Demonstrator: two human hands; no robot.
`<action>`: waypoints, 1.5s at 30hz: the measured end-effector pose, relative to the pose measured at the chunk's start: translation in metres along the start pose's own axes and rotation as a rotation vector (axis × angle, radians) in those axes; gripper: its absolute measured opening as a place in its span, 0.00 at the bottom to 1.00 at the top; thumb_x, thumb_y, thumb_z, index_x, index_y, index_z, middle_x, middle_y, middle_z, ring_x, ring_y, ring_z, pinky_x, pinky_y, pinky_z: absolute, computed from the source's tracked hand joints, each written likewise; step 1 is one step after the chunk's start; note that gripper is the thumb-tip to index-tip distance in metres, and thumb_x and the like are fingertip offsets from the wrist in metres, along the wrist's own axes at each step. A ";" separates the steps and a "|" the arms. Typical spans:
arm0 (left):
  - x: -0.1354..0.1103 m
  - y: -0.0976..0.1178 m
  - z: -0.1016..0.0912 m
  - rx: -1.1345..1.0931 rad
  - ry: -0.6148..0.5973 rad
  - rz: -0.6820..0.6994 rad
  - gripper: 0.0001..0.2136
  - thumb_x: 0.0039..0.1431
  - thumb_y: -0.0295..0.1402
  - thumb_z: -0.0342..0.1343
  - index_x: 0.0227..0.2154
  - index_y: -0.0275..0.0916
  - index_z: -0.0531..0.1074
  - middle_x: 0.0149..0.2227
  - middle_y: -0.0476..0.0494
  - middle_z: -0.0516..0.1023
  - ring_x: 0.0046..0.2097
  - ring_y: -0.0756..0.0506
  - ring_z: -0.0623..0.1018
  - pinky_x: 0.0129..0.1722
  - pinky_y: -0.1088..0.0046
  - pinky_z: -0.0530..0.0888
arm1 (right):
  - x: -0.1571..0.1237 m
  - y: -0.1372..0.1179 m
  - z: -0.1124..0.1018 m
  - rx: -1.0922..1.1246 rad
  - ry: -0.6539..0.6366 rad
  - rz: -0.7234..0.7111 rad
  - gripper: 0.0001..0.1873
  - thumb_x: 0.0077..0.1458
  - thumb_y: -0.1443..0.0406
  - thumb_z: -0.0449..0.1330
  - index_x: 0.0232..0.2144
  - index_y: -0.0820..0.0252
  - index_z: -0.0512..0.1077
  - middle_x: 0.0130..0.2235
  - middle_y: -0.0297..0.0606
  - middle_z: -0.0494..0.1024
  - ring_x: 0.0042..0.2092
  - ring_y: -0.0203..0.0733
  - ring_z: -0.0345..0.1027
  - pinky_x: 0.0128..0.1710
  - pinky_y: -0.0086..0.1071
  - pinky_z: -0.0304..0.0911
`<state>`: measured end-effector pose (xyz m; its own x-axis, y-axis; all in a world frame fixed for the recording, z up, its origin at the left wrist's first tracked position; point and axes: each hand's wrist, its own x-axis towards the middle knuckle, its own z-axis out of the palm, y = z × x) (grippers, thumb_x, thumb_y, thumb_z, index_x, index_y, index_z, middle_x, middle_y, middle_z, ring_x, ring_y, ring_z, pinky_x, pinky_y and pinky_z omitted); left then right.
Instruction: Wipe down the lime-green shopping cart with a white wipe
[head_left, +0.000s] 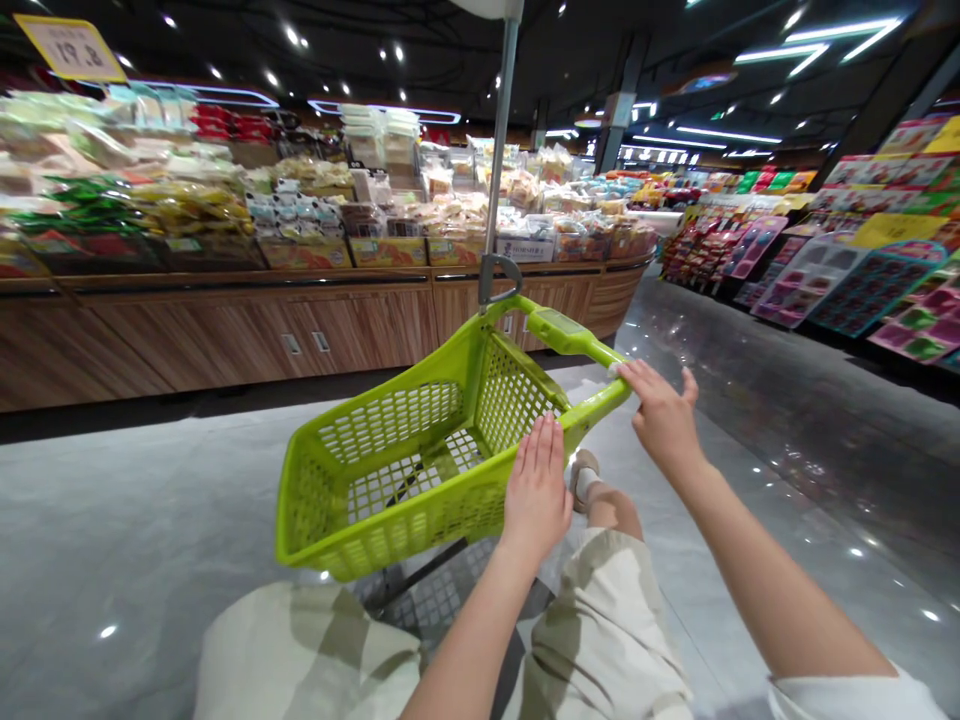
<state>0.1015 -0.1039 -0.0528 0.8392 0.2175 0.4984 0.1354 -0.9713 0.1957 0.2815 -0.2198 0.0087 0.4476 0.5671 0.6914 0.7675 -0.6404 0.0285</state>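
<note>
A bright green plastic shopping cart (pixel 450 525) with perforated walls stands at an angle before me. The grid floor of its basket shows. My left hand (pixel 536 490) lies on the near side rim, close to the handle end, with its fingers stretched out together and flat. On the corner of the green cart handle (pixel 600 405) rests my right hand (pixel 664 415), its fingers bent over the bar and one finger raised off it. A grey pole (pixel 501 150) rises from the cart's far handle corner. The undersides of both hands are hidden.
Behind the cart runs a wood-panelled display counter (pixel 360 325) piled with packaged food. Racks of boxed goods (pixel 847 270) line the right side, across a shiny grey floor (pixel 150 530). A price sign (pixel 71 48) hangs upper left. My legs are beside the cart.
</note>
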 end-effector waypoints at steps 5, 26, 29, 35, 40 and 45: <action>0.000 0.002 0.003 -0.009 0.002 -0.007 0.42 0.53 0.29 0.52 0.67 0.25 0.37 0.71 0.34 0.38 0.71 0.39 0.37 0.69 0.57 0.50 | -0.024 -0.058 0.005 0.007 -0.017 -0.098 0.34 0.48 0.79 0.48 0.58 0.64 0.64 0.59 0.47 0.71 0.63 0.49 0.60 0.65 0.52 0.40; 0.000 -0.003 0.001 -0.006 -0.005 0.007 0.41 0.54 0.28 0.51 0.68 0.27 0.36 0.71 0.34 0.40 0.71 0.40 0.39 0.68 0.58 0.53 | -0.041 -0.073 0.002 0.148 -0.077 -0.248 0.37 0.49 0.78 0.46 0.61 0.58 0.61 0.61 0.41 0.69 0.64 0.43 0.57 0.67 0.48 0.34; -0.001 -0.004 -0.001 0.012 -0.007 0.011 0.42 0.54 0.28 0.51 0.68 0.28 0.36 0.71 0.35 0.39 0.71 0.41 0.39 0.68 0.59 0.53 | -0.025 -0.033 0.001 0.117 -0.044 -0.161 0.38 0.47 0.79 0.46 0.60 0.55 0.63 0.59 0.40 0.71 0.62 0.43 0.62 0.67 0.53 0.30; 0.000 0.000 0.002 0.023 0.009 -0.006 0.42 0.54 0.29 0.52 0.68 0.27 0.36 0.71 0.34 0.39 0.71 0.41 0.39 0.68 0.58 0.53 | -0.009 -0.021 0.005 0.048 0.038 0.062 0.36 0.47 0.78 0.47 0.59 0.60 0.64 0.59 0.46 0.71 0.62 0.49 0.61 0.64 0.59 0.39; -0.001 -0.002 0.002 0.018 0.007 0.009 0.41 0.54 0.29 0.51 0.68 0.26 0.37 0.71 0.35 0.39 0.71 0.40 0.39 0.68 0.58 0.53 | -0.039 -0.073 0.002 0.145 -0.064 -0.245 0.38 0.47 0.78 0.47 0.62 0.62 0.60 0.61 0.44 0.69 0.65 0.45 0.57 0.65 0.46 0.47; -0.001 -0.004 0.000 0.021 0.000 0.013 0.42 0.53 0.28 0.52 0.68 0.27 0.37 0.71 0.35 0.40 0.71 0.41 0.39 0.68 0.59 0.54 | -0.017 -0.022 -0.001 0.108 -0.037 -0.187 0.38 0.45 0.79 0.46 0.59 0.57 0.65 0.58 0.42 0.72 0.61 0.45 0.64 0.66 0.55 0.38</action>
<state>0.0999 -0.0999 -0.0541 0.8410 0.2044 0.5010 0.1351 -0.9759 0.1714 0.2569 -0.2159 -0.0025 0.3081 0.6908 0.6541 0.8825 -0.4643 0.0747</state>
